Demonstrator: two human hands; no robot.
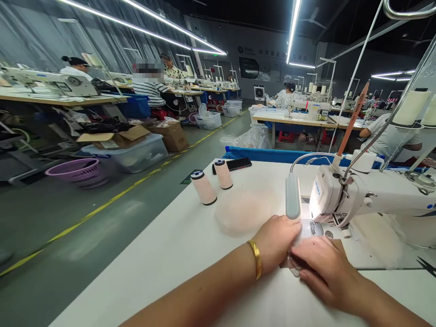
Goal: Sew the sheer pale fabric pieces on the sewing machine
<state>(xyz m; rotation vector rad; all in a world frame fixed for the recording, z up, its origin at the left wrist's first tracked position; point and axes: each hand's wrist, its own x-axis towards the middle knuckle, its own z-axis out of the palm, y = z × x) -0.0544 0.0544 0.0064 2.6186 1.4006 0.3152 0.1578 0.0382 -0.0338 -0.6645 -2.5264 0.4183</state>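
A white sewing machine point(340, 193) stands at the right, its lamp point(293, 197) lit over the needle area. My left hand point(277, 240), with a gold bangle at the wrist, lies just left of the needle area, fingers together on thin pale fabric. Close beside it, my right hand point(325, 268) is bent over the near edge of the same fabric point(289, 262), its thumb and fingers closing on it. The fingertips are partly hidden. Sheer pale fabric point(247, 211) lies left of the hands, and more point(378, 236) lies right of the needle area.
Two thread cones point(203, 188) point(223, 174) and a black phone point(238, 165) stand or lie at the back of the white table point(163, 259). Black snips point(426, 267) lie at the right edge. Beyond are an aisle, a purple basket point(78, 172), boxes and people at other machines.
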